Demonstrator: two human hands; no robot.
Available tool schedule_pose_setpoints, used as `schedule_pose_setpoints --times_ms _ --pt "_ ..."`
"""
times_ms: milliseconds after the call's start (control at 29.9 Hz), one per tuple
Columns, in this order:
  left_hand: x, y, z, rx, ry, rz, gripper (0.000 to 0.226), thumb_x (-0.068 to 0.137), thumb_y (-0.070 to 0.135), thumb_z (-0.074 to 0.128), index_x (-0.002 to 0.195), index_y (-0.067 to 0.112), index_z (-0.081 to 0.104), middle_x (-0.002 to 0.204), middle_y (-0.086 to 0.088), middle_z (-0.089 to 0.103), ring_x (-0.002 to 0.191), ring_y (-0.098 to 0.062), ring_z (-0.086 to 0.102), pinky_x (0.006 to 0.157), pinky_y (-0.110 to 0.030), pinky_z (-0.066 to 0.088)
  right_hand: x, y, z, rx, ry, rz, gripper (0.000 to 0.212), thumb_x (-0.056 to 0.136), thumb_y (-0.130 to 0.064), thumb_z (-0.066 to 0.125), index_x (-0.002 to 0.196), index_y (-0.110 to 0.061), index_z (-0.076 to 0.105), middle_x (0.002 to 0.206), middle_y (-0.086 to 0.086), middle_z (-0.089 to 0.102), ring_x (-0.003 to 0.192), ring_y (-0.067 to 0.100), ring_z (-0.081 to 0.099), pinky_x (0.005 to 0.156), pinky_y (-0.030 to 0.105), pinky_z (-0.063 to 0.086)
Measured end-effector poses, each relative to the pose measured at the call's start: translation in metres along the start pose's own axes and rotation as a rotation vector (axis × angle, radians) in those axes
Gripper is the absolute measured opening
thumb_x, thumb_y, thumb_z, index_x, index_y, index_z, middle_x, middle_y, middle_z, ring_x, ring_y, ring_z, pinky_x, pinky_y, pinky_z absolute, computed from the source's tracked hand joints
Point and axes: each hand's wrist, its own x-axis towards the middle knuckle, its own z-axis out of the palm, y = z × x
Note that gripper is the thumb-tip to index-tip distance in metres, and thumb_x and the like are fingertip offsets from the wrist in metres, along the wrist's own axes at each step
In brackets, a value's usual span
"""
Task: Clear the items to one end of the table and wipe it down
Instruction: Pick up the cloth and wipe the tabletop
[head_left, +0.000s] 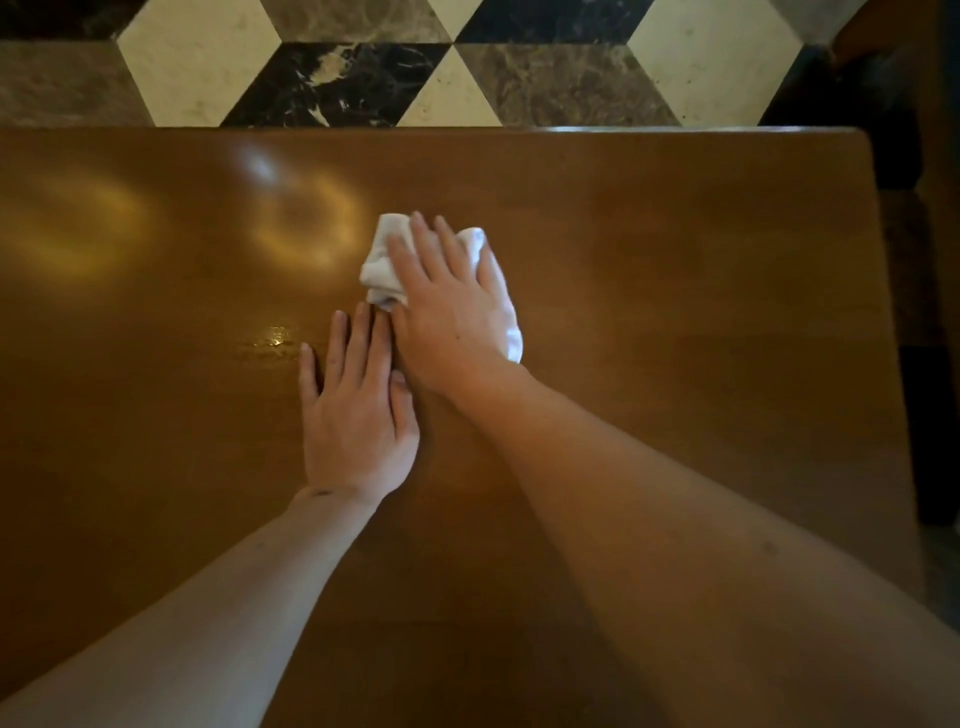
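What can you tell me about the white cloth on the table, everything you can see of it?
The white cloth is a soft, crumpled fabric rag, bunched rather than folded flat. It lies on the glossy brown wooden table, about midway across the part in view. The right hand lies on it with straight fingers, covering its middle, so only its left bunch and right edge show. The left hand rests flat on the table just beside it; whether they touch is unclear.
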Motion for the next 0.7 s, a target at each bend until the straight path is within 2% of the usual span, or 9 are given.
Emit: schedule_pose_setpoints --times_ms 134,234,335,469,603,703 --pt "0.002 -0.001 -0.004 -0.005 -0.017 0.003 0.06 0.106 0.037 0.015 0.159 0.014 0.031 0.167 -0.008 0.028 0.157 -0.025 0.015 0.125 -0.057 0.011 -0.046 0.021 0.005 -0.042 0.04 -0.14 0.058 0.104 -0.044 0.033 0.159 -0.025 0.028 0.169 0.001 0.019 0.156 0.022 0.012 0.124 0.046 0.009" --pt "0.004 -0.001 -0.006 0.021 -0.033 -0.01 0.062 0.106 0.04 0.014 0.161 0.014 0.027 0.169 -0.007 0.023 0.158 -0.023 0.011 0.126 -0.054 0.009 -0.084 0.05 0.005 -0.028 0.05 -0.106 0.058 0.103 -0.044 0.04 0.158 -0.026 0.032 0.168 0.0 0.021 0.155 0.021 0.014 0.124 0.047 0.015" --pt "0.003 0.001 -0.006 0.031 -0.058 -0.022 0.063 0.106 0.043 0.014 0.162 0.016 0.023 0.171 -0.004 0.017 0.158 -0.02 0.006 0.126 -0.053 0.007 -0.115 0.093 -0.001 0.02 0.072 0.02 0.06 0.099 -0.041 0.044 0.156 -0.023 0.037 0.167 0.003 0.025 0.155 0.023 0.017 0.121 0.051 0.022" --pt "0.0 0.003 -0.008 0.062 -0.079 -0.018 0.064 0.106 0.044 0.015 0.163 0.017 0.019 0.172 -0.004 0.014 0.159 -0.021 0.004 0.126 -0.054 0.006 -0.164 0.165 -0.017 0.069 0.19 0.263 0.062 0.092 -0.033 0.046 0.151 -0.013 0.044 0.163 0.012 0.033 0.152 0.032 0.025 0.116 0.057 0.028" --pt "-0.002 0.006 -0.007 0.082 -0.075 -0.014 0.067 0.105 0.048 0.014 0.164 0.016 0.017 0.172 -0.006 0.013 0.159 -0.024 0.003 0.126 -0.055 0.006 -0.205 0.22 -0.027 0.105 0.271 0.55 0.063 0.097 -0.035 0.037 0.157 -0.018 0.031 0.166 0.01 0.025 0.155 0.03 0.017 0.12 0.057 0.021" --pt "-0.004 0.006 -0.008 0.077 -0.072 -0.019 0.066 0.106 0.048 0.016 0.163 0.016 0.019 0.172 -0.008 0.014 0.159 -0.025 0.004 0.126 -0.054 0.005 -0.214 0.218 -0.022 0.127 0.361 0.75 0.058 0.101 -0.035 0.037 0.157 -0.027 0.024 0.168 0.006 0.02 0.156 0.026 0.012 0.122 0.058 0.015"
